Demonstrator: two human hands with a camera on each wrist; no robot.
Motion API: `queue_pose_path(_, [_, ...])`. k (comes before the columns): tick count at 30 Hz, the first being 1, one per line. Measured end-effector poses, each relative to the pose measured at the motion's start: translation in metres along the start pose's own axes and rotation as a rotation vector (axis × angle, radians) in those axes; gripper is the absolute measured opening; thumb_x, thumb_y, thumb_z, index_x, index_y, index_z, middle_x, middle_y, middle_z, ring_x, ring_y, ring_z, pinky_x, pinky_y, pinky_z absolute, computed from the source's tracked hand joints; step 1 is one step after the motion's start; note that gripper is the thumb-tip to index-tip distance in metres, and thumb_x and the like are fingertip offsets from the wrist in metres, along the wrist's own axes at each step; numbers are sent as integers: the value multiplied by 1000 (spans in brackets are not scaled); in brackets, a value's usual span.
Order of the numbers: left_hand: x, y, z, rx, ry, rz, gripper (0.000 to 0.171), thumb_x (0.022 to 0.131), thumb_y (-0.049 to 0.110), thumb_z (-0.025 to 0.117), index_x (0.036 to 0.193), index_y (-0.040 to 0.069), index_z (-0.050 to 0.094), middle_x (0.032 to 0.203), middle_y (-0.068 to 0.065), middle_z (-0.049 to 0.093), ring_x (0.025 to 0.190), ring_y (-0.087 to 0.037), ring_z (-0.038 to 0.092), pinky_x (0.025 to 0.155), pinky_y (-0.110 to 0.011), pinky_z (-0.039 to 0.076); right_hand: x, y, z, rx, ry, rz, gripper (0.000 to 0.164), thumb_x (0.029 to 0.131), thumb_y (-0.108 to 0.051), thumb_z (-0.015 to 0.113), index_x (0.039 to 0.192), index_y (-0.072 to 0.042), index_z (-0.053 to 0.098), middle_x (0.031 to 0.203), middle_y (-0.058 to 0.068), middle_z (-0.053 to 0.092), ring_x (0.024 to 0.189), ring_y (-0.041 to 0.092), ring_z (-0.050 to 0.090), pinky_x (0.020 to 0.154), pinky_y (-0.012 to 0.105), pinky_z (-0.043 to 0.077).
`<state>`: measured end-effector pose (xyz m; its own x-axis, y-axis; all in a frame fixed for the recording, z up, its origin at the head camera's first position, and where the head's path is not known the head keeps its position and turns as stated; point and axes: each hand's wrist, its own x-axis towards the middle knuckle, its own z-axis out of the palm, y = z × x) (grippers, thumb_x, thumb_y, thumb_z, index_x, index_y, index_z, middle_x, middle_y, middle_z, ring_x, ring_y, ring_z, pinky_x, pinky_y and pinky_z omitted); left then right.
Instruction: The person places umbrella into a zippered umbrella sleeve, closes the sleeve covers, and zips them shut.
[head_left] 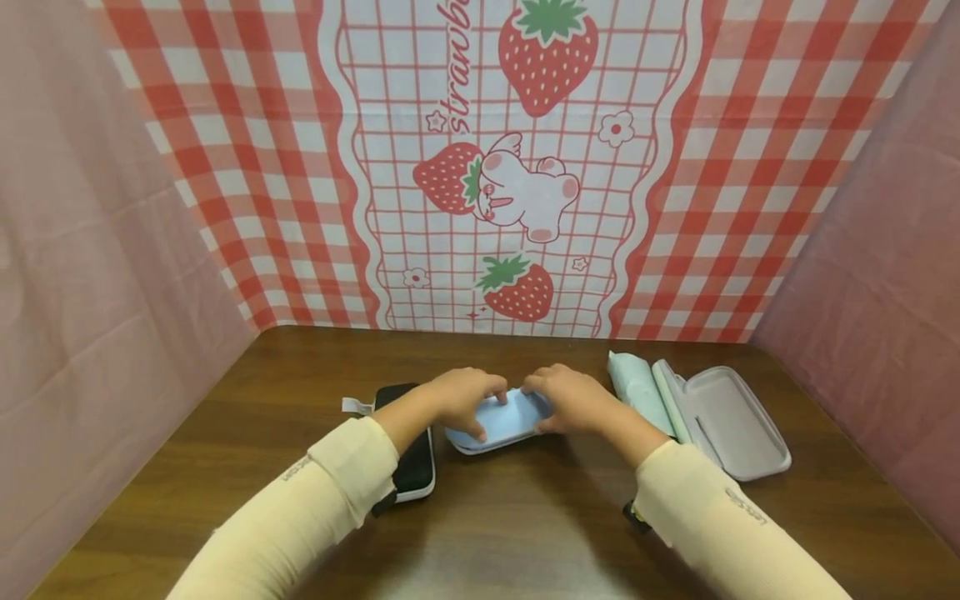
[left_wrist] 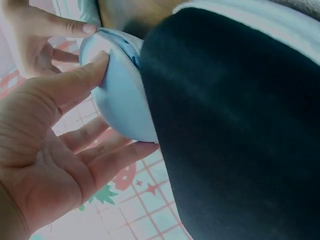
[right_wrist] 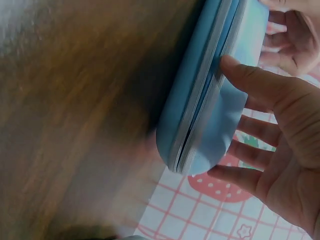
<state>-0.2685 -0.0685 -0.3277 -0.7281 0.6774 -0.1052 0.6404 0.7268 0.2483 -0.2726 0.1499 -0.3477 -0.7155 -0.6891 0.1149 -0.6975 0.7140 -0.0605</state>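
Observation:
A light blue zip pencil case (head_left: pixel 501 419) lies on the brown table in front of me, its lid almost down. In the right wrist view a narrow gap runs between the two zipper edges of the pencil case (right_wrist: pixel 212 100). My left hand (head_left: pixel 463 398) grips its left part, thumb on the lid (left_wrist: pixel 116 95) and fingers along the far side. My right hand (head_left: pixel 576 403) holds the right part, with the thumb at the zipper edge and the fingers spread along the far side.
A black case (head_left: pixel 414 468) with white trim and a pale tag sits under my left forearm. To the right stand a mint-coloured pouch (head_left: pixel 639 385) and an opened pale grey case (head_left: pixel 738 421). A strawberry-print cloth (head_left: pixel 480 308) hangs behind the table.

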Motion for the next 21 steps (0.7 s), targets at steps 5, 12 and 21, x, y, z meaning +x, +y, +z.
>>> queue_pose_path(5, [0, -5, -1, -77, -17, -11, 47, 74, 17, 86, 115, 13, 62, 121, -9, 64, 113, -25, 58, 95, -37, 47, 1, -9, 6, -57, 64, -126, 54, 71, -26, 87, 116, -8, 64, 112, 7, 64, 106, 27, 57, 74, 43, 54])
queue_pose_path(12, [-2, -18, -3, -280, -36, -49, 46, 79, 9, 80, 122, 8, 64, 125, -12, 63, 119, -28, 56, 97, -38, 46, 8, -20, 9, -180, 195, -292, 42, 70, -18, 87, 101, -5, 63, 101, 7, 65, 93, 26, 61, 73, 37, 55])
queue_pose_path(21, [-5, -17, -5, -124, -32, 3, 74, 62, 12, 93, 129, 10, 60, 118, -8, 65, 107, -20, 59, 89, -31, 48, 10, -21, 11, -257, 238, -362, 39, 67, -14, 83, 99, -3, 63, 98, 9, 66, 87, 25, 63, 69, 36, 55])
